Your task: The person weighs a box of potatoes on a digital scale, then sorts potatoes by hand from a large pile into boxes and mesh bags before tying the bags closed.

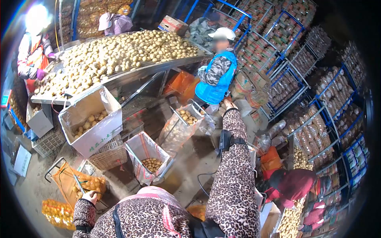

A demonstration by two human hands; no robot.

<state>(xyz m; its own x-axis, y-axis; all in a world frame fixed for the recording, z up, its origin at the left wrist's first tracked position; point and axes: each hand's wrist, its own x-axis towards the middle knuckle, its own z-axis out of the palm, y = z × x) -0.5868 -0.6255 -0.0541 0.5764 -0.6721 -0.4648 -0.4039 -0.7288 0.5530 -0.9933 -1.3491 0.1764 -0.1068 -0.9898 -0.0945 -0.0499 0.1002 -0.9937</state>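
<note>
My left hand is closed around the end of a grey metal bar on a bag frame. An orange mesh bag with potatoes in its bottom hangs from this frame. My right arm stretches far forward, and my right hand is right at the lower edge of a co-worker's blue vest, its fingers reaching outward. Just left of that hand stands a clear-lined bag of potatoes on a frame. Nearer to me is another lined bag, partly filled with potatoes.
A long sorting table heaped with potatoes crosses the back, with people around it. A white lined carton sits on a crate. Stacked bags on blue racks fill the right. A person in red bends at lower right.
</note>
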